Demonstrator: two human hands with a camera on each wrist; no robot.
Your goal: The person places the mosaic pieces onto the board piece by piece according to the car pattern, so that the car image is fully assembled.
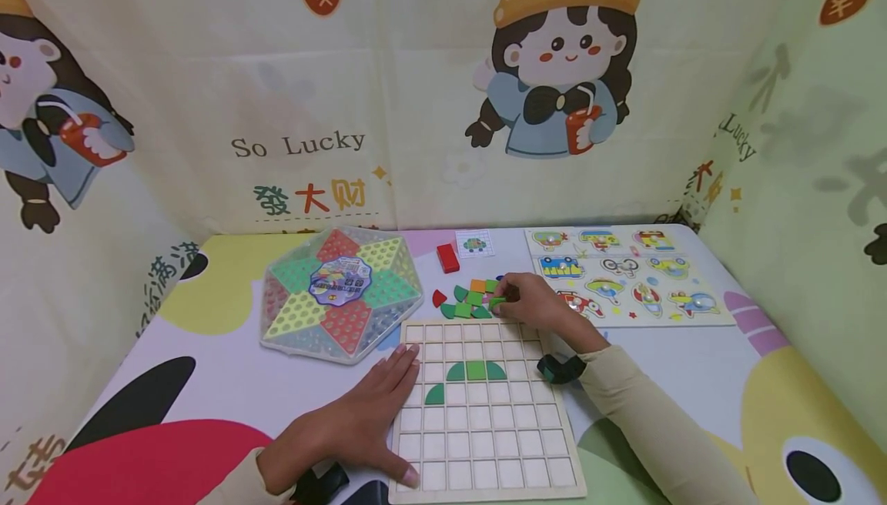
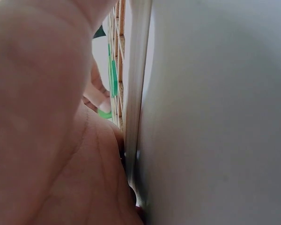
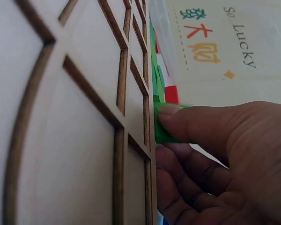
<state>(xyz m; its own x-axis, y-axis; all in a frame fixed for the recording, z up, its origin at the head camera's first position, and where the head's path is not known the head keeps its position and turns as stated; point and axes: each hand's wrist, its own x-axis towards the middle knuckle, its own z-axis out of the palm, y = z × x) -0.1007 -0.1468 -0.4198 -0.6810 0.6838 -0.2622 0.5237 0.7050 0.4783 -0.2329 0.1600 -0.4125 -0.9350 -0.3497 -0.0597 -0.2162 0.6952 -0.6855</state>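
Observation:
A wooden grid board (image 1: 485, 492) lies on the table, with two green quarter-round tiles flanking a light green square tile (image 1: 476, 370) in one row. Below and left of them sits another quarter-round tile (image 1: 435, 395). My left hand (image 1: 363, 413) rests along the board's left edge, fingers straight, thumb at its lower left corner. Past the board's far edge my right hand (image 1: 533, 303) pinches a light green tile (image 3: 165, 123) between thumb and fingers; its full outline is partly covered. Beside that hand lies a small pile of loose tiles (image 1: 463, 309), mostly green with some orange.
A hexagonal game box (image 1: 284, 278) stands left of the board. Behind the pile are a red block (image 1: 447, 259) and a small picture card (image 1: 474, 244). A vehicle puzzle board (image 1: 624, 312) lies at the back right. Printed cloth walls (image 1: 416, 105) enclose the table.

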